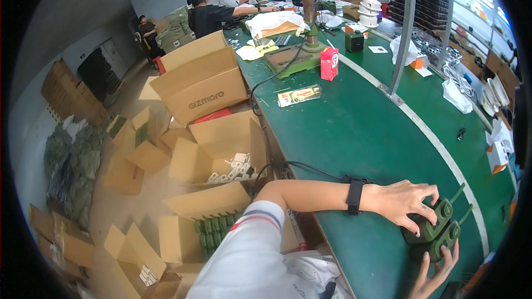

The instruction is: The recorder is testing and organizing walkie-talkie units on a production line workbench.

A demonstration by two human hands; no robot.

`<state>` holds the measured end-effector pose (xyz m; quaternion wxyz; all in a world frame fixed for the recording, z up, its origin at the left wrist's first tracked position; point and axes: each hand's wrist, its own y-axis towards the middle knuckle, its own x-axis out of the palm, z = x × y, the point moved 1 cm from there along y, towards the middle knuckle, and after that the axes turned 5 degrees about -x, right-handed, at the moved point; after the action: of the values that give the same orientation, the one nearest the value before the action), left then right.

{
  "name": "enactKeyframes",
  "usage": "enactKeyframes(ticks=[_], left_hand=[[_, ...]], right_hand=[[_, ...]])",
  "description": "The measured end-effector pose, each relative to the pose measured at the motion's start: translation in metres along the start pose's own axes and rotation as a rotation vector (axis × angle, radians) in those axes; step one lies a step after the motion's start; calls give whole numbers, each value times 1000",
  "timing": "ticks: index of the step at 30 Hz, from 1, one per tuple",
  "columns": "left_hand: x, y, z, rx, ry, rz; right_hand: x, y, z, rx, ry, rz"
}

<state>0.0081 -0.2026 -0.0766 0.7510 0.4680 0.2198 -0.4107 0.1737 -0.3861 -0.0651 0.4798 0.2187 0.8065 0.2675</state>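
Note:
Two olive-green walkie-talkies with stubby antennas lie side by side at the right of the green table (354, 133). My left hand (403, 202), with a black band at its wrist, reaches across from the left and grips the farther walkie-talkie (424, 230) from above, fingers curled over its body. From the lower edge my right hand (435, 274) holds the nearer walkie-talkie (446, 238), thumb and fingers around its near end. The undersides of both are hidden.
Left of the table stand open cartons: one with several green walkie-talkies (213, 232), another with white adapters (238, 166). A green drill press (310, 50), a pink box (329, 64) and a flat packet (299, 95) are farther up. A metal post (404, 33) rises right. Co-workers sit beyond.

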Motion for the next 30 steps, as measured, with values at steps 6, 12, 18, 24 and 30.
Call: enactKeyframes(ticks=[6,12,18,24,30], left_hand=[[14,1,-17,108,-192,-2],[15,-3,-22,17,-242,-160],[12,-1,-20,37,-300,-162],[15,-1,-19,44,-303,-159],[14,0,-18,34,-272,-157]], right_hand=[[12,-21,38,-6,71,3],[17,-23,39,51,193,9],[17,-29,45,-22,74,12],[15,-26,41,61,167,-27],[13,-24,37,44,134,-34]])
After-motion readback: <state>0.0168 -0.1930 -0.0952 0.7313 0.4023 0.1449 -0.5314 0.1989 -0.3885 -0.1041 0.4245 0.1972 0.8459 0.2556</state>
